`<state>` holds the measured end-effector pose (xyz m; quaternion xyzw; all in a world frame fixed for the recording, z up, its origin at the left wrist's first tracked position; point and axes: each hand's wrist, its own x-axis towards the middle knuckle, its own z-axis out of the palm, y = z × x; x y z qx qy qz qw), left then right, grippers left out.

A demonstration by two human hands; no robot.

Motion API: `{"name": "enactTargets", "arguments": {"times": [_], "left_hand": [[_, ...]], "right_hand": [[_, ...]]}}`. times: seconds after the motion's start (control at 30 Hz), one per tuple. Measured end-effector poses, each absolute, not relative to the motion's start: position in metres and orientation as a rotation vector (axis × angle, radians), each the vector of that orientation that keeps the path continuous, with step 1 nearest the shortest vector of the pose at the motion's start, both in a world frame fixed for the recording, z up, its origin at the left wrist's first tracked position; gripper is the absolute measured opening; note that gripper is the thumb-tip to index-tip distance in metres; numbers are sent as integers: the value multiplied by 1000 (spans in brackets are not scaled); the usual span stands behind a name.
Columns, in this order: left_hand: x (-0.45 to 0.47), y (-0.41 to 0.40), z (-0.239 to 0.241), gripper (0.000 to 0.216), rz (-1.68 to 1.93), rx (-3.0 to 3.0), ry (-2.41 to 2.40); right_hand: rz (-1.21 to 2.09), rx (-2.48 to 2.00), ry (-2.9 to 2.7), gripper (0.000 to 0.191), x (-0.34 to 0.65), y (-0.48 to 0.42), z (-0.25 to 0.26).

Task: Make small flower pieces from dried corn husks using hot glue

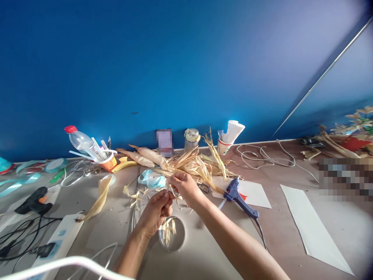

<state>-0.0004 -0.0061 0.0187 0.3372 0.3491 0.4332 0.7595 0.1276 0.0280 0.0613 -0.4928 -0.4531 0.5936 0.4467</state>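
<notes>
My left hand (161, 205) and my right hand (186, 187) are close together above the table's middle, both pinched on a thin pale corn husk strip that is mostly hidden by the fingers. Below them sits a round shallow dish (184, 235) with cut husk strips (168, 232) in and over its edge. Just beyond my hands lie a light blue ribbon roll (151, 179) and a heap of dried corn husks (201, 168). Small husk scraps (134, 196) are scattered left of my left hand.
A blue glue gun (241, 202) rests on white card at right, its cord trailing forward. Left are a paper cup of sticks (108, 162), a red-capped bottle (80, 139), one long husk (99, 198) and a power strip (62, 239) with cables. A white cable (72, 261) crosses the near left.
</notes>
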Motion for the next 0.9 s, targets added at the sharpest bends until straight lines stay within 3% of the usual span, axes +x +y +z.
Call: {"name": "enactTargets", "arguments": {"times": [0.3, 0.43, 0.6, 0.9], "left_hand": [[4, -7, 21, 28, 996, 804, 812], [4, -7, 21, 27, 1001, 801, 841], [5, -7, 23, 29, 1003, 874, 859], [4, -8, 21, 27, 1038, 1027, 917]], "right_hand": [[1944, -956, -685, 26, 136, 32, 51], [1863, -1062, -756, 38, 137, 28, 55], [1647, -1131, -1120, 32, 131, 23, 60], [1673, -1082, -1065, 32, 133, 26, 57]]}}
